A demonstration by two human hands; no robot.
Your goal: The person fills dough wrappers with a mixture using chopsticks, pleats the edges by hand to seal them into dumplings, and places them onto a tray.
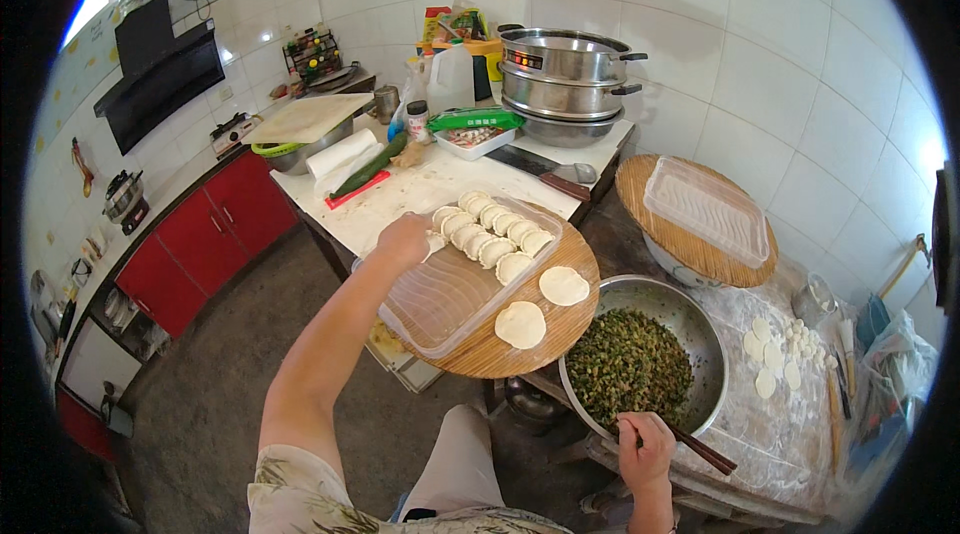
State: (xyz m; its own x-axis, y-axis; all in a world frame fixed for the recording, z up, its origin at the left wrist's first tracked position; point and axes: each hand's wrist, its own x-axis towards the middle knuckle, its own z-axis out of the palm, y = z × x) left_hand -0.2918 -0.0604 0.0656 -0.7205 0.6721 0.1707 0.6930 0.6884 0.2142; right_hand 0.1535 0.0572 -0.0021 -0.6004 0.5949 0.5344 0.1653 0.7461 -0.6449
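Observation:
My left hand (403, 240) is over the left side of a clear plastic tray, its fingers closed on a pale dumpling (436, 245) that touches the end of a row. Rows of several crimped dumplings (496, 252) fill the far part of the tray (430, 306), which rests on a round wooden board (478, 357). Two flat wrappers, a nearer one (520, 325) and a farther one (564, 286), lie on the board's bare right side. Dark chopsticks (706, 452) are gripped in my right hand (645, 446), at the near rim of a steel bowl (712, 334) of chopped green filling (630, 370).
A floured table (760, 444) to the right bears loose wrappers (766, 385) and dough pieces (803, 342). Beyond the bowl, a plastic lid (708, 212) lies on a round woven cover (640, 196). A cleaver (566, 186), a cucumber (370, 166) and a stacked steamer (562, 84) stand farther back.

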